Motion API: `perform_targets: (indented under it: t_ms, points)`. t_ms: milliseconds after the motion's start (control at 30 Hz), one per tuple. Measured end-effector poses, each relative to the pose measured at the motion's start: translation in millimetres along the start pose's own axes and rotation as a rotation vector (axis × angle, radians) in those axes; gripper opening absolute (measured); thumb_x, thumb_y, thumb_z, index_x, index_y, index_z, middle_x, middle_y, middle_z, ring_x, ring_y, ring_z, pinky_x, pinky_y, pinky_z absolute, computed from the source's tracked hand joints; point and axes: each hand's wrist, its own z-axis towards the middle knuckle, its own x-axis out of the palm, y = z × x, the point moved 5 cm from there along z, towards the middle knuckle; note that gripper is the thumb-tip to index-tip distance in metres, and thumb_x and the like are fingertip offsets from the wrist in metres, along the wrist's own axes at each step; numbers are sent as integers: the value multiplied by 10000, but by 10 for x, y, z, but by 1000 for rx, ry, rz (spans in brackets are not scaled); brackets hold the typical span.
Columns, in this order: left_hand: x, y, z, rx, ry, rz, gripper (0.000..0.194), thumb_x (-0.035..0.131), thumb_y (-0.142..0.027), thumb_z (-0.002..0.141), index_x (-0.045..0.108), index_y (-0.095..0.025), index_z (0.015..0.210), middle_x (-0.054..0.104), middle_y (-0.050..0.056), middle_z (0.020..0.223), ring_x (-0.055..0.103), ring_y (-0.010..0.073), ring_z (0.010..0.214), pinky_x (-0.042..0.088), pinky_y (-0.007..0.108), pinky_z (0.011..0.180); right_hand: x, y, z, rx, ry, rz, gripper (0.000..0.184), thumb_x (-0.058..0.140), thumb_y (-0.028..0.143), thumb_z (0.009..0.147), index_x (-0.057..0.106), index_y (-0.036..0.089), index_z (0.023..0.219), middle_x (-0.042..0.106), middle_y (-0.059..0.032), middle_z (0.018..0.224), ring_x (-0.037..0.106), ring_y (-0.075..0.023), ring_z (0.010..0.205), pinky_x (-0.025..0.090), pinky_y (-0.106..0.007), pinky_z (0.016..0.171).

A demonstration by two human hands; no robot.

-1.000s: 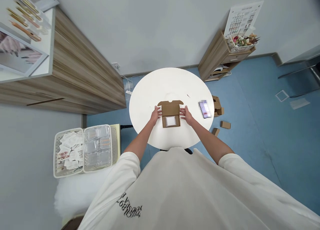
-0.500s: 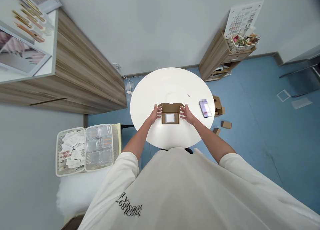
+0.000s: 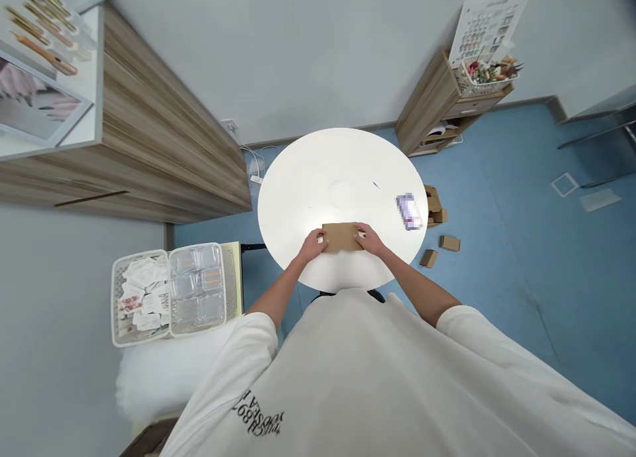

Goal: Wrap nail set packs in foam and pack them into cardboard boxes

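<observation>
While the L hand [image 3: 313, 246] and R hand [image 3: 370, 240] bear on its short ends, the kraft mailer box [image 3: 340, 237] lies flat near the front edge of the round white tbl [image 3: 338, 172], long axis across the person's body.

Hand state: narrow spacing, set by box width. Both hands hold the box btwn them, w/ fingers [image 3: 358, 230] resting on the top panel.

Box status: lid down, top panel flat, no contents in view. Closure is done as far as visible. Tuck-flap seating: cannot tell, since the hands cover both ends. No tape or label shows on the top panel.

Nearby items: one pixelated flat object [image 3: 410, 212] lies on the tbl, right of the box and well apart from it. On the blue floor, right of the tbl, sit a pile of kraft cartons [image 3: 434, 206] and two separate small kraft boxes [image 3: 450, 243] [image 3: 428, 258]. Left of the person, a white basket of printed cards [image 3: 139, 295] stands just beside a clear compartment tray [image 3: 196, 288]. Neither hand is near these items.
</observation>
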Motion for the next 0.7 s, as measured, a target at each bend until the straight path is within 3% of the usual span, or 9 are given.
perform_targets:
  t_ms: [100,233,500,700]
  points:
    - [106,85,-74,57,-90,195,593,696,-277,832,495,-209,1386,500,138,1456,500,274,1350,425,412,1117,93,-161,-72,-58,-18,-264,636,568,333,885,455,259,1506,406,-101,1562,388,-269,1428,378,-468,1162]
    - [198,212,-128,-60,-116,300,711,709,-306,839,398,-199,1470,480,165,1470,497,300,1343,424,431,1094,192,-372,-138,-23,-9,-433,729,547,346,912,310,232,1591,395,-130,1554,425,-296,1382,393,-468,1129]
    - [179,211,-134,-152,-112,389,581,698,-383,855,483,-247,1378,602,130,1355,527,318,1289,399,430,1043,266,-405,-148,25,-14,-551,740,491,355,962,201,267,1636,498,-135,1464,508,-336,1250,431,-455,1009]
    - [201,142,-188,-178,-166,474,451,678,-391,868,539,-246,1272,687,94,1196,557,300,1239,297,441,1087,286,-333,-131,141,47,-714,737,467,360,991,145,276,1648,596,-165,1295,554,-340,1148,411,-435,947]
